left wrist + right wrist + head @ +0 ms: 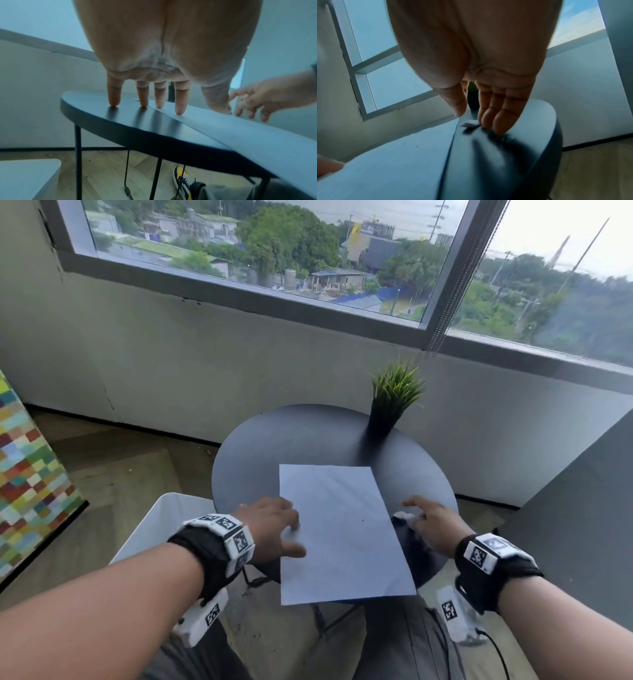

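Window and grey wall form the background, with trees and low buildings outside the glass. Next in size is a round dark table on thin black legs, with a white stool at its left.

On that table lies your item, one sheet of paper. It is rectangular, pale bluish white, plain-faced and faintly creased, with a single small dark speck right of its middle. It lies flat, long side running away from you, and its near end overhangs the table edge toward your lap.

Your left hand is on the sheet's left edge, fingers straight and spread. Thumb, index and middle tips press the paper; ring and little tips stand on bare tabletop just beside it.

Your right hand is just beside the sheet's right edge, fingers together and nearly straight, thumb apart, tips down on the tabletop.

A potted grass plant stands on the table's far side, well apart from the sheet.

Wrist bands carry black-and-white square code markers, the sole printing you can see.

Smallest is a white scrap at your right fingertips; you cannot tell whether they touch it.
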{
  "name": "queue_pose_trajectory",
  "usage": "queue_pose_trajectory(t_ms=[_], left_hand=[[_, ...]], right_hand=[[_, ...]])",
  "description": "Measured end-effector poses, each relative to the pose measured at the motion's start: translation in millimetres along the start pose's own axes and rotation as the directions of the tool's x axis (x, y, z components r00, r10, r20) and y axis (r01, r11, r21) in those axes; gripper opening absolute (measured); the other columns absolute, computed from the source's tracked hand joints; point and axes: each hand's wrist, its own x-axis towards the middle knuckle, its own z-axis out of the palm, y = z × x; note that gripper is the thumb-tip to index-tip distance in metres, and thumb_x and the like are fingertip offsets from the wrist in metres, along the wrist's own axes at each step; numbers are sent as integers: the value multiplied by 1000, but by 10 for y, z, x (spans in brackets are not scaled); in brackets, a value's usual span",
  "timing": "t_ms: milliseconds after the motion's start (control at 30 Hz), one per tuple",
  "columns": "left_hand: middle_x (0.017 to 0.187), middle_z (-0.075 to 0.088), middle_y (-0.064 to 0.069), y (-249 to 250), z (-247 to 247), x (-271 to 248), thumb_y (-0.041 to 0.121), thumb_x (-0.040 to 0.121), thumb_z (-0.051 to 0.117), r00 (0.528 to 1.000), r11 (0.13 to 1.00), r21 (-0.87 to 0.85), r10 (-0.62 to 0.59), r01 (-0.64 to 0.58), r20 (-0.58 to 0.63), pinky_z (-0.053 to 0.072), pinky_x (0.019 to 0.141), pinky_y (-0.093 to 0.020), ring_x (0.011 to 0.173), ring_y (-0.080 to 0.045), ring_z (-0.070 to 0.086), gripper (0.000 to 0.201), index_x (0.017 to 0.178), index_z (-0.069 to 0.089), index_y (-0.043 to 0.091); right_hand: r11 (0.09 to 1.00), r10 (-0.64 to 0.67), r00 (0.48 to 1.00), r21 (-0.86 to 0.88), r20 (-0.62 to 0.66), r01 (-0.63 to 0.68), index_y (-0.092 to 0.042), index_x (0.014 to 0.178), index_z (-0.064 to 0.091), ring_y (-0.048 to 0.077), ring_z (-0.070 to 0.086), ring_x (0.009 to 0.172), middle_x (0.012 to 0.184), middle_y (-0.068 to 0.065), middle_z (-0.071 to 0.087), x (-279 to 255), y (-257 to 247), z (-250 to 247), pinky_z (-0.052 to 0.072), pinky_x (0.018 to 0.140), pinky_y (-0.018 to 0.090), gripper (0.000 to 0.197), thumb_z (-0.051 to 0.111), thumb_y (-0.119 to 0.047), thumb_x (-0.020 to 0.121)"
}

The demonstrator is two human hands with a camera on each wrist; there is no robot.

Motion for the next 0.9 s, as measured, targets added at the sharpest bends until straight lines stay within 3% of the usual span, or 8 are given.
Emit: queue_pose_trajectory(t_ms=[100, 267, 333, 400, 467, 567, 700, 900], left_hand=[[131, 50, 11, -45, -38, -144, 69, 86, 54, 994, 994, -67, -93, 89, -63, 43, 101, -42, 123, -14, 46, 42, 111, 61, 36], [101, 66, -1, -337, 20, -317, 64, 81, 58, 900, 847, -345, -437, 405, -15, 51, 71, -32, 82, -24, 61, 48, 105, 56, 22], [72, 62, -3, -390, 76, -407, 47, 89, 65, 868, 568, -698, -468, 437, 162, 43, 53, -25, 56, -23, 51, 36, 109, 58, 17], [65, 65, -9, -369, 76, -494, 31, 96, 64, 859, 240, -874, -413, 423, 302, 46, 55, -27, 55, -24, 53, 25, 108, 60, 9], [70, 68, -14, -361, 26, -519, 20, 97, 63, 870, 121, -926, -404, 359, 284, 50, 56, -29, 55, -25, 56, 21, 107, 60, 1], [68, 65, -16, -365, -113, -441, 7, 96, 61, 877, 125, -951, -436, 283, 203, 51, 48, -29, 42, -23, 53, 10, 101, 61, -2], [79, 68, -22, -289, -307, -352, 1, 88, 66, 897, 343, -909, -436, 237, 70, 55, 70, -43, 65, -28, 61, 5, 83, 68, 2], [50, 56, 9, -134, -825, -290, 4, 84, 68, 916, 626, -780, -319, 10, -244, 36, 51, -20, 48, -11, 45, 13, 79, 74, 14]], right_hand=[[992, -23, 999, -123, 48, 29, -50, 96, 52, 21, 51, 98, 106, -6, 55, -223, -139, 182, 45, 88, 34, 17, 51, -42, 81], [942, -77, 986, -313, 146, 120, -49, 138, 36, 26, 25, 136, 149, -10, 26, -704, -432, 578, 32, 105, 49, 55, 49, -47, 85], [947, -101, 986, -292, 132, 137, -47, 141, 33, 24, 19, 141, 154, -11, 22, -803, -472, 669, 30, 108, 47, 57, 49, -45, 86], [955, -115, 986, -260, 116, 142, -44, 140, 35, 21, 17, 142, 155, -12, 22, -881, -513, 725, 29, 111, 44, 55, 49, -37, 87], [960, -131, 984, -234, 118, 156, -43, 138, 38, 20, 18, 142, 153, -14, 24, -921, -551, 768, 28, 111, 44, 54, 50, -32, 86], [977, -106, 985, -170, 134, 128, -42, 140, 36, 20, 23, 139, 150, -18, 29, -885, -613, 740, 30, 109, 46, 55, 51, -37, 87], [987, -100, 978, -108, 185, 121, -35, 132, 44, 21, 45, 122, 134, -6, 48, -721, -646, 542, 39, 102, 35, 50, 55, -45, 85], [912, -50, 974, 407, 220, -45, -20, 135, 44, 16, 58, 82, 110, 1, 57, -491, -658, 135, 44, 61, 28, 53, 66, -32, 88]])
